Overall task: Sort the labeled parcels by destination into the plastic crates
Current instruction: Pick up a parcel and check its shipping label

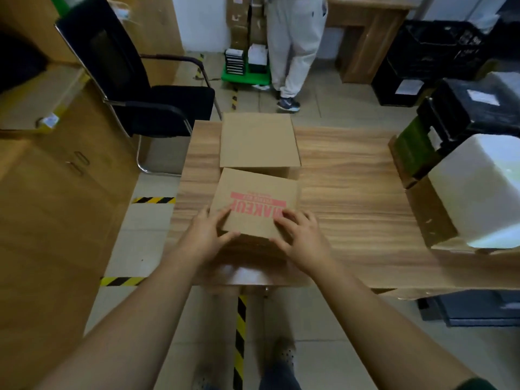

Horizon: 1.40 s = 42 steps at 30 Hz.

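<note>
On the table [351, 206], the red-lettered parcel [256, 198] was gripped at its near corners by the left hand [209, 237] and right hand [301, 240], just beside a plain parcel [257, 140].

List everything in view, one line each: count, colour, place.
printed box: one, brown with pink lettering, near middle of the table
plain box: one, brown, just behind the printed box
table: one, light wood grain, centre
chair: one, black, left of the table
foam box: one, white, table's right end
crates: black, back right, count unclear
bystander: one, grey trousers, beyond the table
hazard tape: yellow and black strips, on the floor
left hand: grips the printed box's near left corner
right hand: grips its near right corner
</note>
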Tool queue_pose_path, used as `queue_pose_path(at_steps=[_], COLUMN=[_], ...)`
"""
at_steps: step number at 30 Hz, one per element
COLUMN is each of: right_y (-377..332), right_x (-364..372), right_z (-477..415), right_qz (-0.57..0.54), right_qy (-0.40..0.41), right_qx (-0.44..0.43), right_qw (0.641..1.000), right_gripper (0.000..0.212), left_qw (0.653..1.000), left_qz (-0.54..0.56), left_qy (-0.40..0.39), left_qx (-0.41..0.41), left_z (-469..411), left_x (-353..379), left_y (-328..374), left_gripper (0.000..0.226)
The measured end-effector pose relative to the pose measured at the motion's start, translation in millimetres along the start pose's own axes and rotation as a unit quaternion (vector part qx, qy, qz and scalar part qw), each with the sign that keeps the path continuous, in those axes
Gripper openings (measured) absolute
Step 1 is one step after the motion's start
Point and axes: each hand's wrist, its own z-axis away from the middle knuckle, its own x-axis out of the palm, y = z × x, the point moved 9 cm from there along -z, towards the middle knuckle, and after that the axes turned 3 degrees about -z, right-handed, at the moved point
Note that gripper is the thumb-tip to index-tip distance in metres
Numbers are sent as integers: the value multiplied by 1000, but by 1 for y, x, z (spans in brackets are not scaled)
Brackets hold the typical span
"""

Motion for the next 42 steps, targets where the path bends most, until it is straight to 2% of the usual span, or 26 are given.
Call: queue_pose_path(at_steps=[5,8,12,16,19,21,24,27,31,36,38,42], right_y=[32,59,99,129,135,131,129,132,119,104,115,158], right_x=[-12,-21,-30,-54,-93,-108,-108,-106,-100,-86,-76,-82], right_z=[-15,-13,-6,-5,-4,-8,-12,-5,-6,-13,-12,-1], right_qz=[-24,-105,-192,-270,-330,-368,-331,-303,-327,-380,-395,-374], right_qy=[7,43,63,119,205,218,174,178,176,156,142,206], right_qx=[-33,-33,1,75,120,127,144,130,102,75,91,150], right_qw=[999,993,979,952,914,895,916,927,923,909,903,892], right_gripper=[58,61,47,30,23,25,56,55,54,44,37,23], left_qw=[999,987,964,961,975,981,983,979,978,981,981,983], left_qz=[1,61,82,60,40,41,61,137,163,144,131,65], left_qy=[46,133,193,146,98,73,29,-11,20,68,72,54], left_qx=[10,70,163,228,198,175,172,150,131,114,125,161], left_z=[-6,-4,4,3,-8,-14,-18,-19,-9,-2,-3,-6], left_x=[3,-11,-24,-14,3,14,34,48,33,6,2,19], left_y=[15,40,100,159,169,172,181,176,158,148,158,185], left_gripper=[72,69,79,93,96,92,88,84,85,107,110,102])
